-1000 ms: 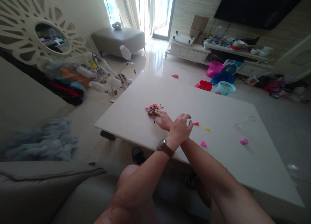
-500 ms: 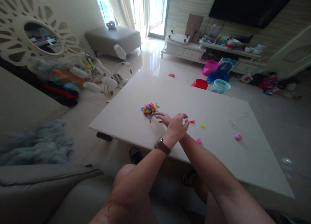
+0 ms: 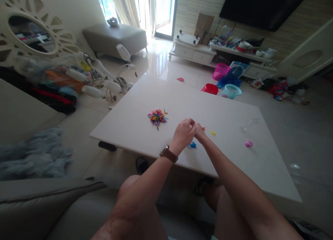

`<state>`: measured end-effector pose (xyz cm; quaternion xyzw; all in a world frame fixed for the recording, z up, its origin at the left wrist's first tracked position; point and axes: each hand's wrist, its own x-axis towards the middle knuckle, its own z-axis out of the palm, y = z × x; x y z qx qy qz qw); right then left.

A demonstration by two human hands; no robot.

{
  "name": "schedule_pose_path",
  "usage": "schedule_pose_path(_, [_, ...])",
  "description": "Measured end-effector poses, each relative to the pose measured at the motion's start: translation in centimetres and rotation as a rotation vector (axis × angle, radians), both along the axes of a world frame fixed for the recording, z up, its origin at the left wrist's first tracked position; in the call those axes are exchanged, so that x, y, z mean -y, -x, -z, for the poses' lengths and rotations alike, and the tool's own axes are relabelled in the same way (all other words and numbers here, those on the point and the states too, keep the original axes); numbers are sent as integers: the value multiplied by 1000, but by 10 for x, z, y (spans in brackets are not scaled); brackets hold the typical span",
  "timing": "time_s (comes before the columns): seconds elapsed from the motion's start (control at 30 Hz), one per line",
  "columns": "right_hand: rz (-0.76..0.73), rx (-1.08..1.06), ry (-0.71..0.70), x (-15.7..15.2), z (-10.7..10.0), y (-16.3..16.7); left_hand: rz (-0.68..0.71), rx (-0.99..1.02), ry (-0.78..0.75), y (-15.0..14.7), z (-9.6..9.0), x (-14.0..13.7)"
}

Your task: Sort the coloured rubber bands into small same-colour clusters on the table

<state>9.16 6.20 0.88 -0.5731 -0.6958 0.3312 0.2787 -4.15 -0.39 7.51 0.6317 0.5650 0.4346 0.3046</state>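
My left hand (image 3: 184, 131), with a brown-strapped watch at the wrist, meets my right hand (image 3: 199, 131) above the middle of the white table (image 3: 125, 129). The fingers of both are curled together at the tips, and whatever they pinch is too small or hidden to make out. To their left lies a pile of small, thin, multicoloured bands (image 3: 157, 117). A blue bunch (image 3: 192, 145) lies just below the hands, between the forearms. Beyond my right wrist a red bunch (image 3: 203, 128) shows partly, with a yellow bunch (image 3: 213, 133) beside it.
A pink rounded object (image 3: 248, 143) and a clear plastic piece (image 3: 253, 121) lie at the table's right. Past the far edge stand a red bin (image 3: 210, 89) and a light-blue basket (image 3: 231, 91). A white multi-armed lamp (image 3: 104, 87) is on the floor at left.
My right hand has drawn back from beside the pile and come up against my left hand, so the arms no longer cross. The blue bunch now shows; the pink bunch is hidden.
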Motion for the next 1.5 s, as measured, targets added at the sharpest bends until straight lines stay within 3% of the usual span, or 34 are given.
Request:
schedule_pose_path(0.1, [129, 179, 48, -1, 1, -66, -30, 26, -23, 7, 0, -3])
schedule_pose_path(0.23, [140, 482, -1, 7, 17, -147, -79, 41, 4, 14, -1, -7])
schedule_pose_path(0.4, [17, 571, -69, 12, 44, -185, -105, 2, 35, 19, 1, -7])
schedule_pose_path(0.6, [22, 508, -71, 13, 56, -182, -119, -64, 75, 26, 4, -10])
schedule_pose_path(0.73, [71, 448, -102, 16, 47, -182, -122, -147, 144, 33, 7, -14])
schedule_pose_path(0.9, [125, 369, -207, 29, -3, -159, -58, -321, 312, 37, 16, -12])
schedule_pose_path(1.0, [124, 254, -267, 44, -39, -120, 47, -420, 405, 39, 26, -9])
schedule_pose_path(1.07, [117, 155, -280, 52, -52, -90, 87, -477, 451, 41, 33, -9])
schedule_pose_path(1.13, [75, 74, -247, 57, -52, -65, 90, -527, 478, 45, 39, -9])
schedule_pose_path(1.23, [55, 60, -215, 57, -34, -45, 57, -593, 493, 56, 50, -12])
schedule_pose_path(1.33, [32, 87, -204, 54, -19, -41, 11, -671, 512, 71, 62, -18])
schedule_pose_path(1.5, [22, 60, -231, 46, -20, -43, -71, -774, 565, 98, 83, -24])
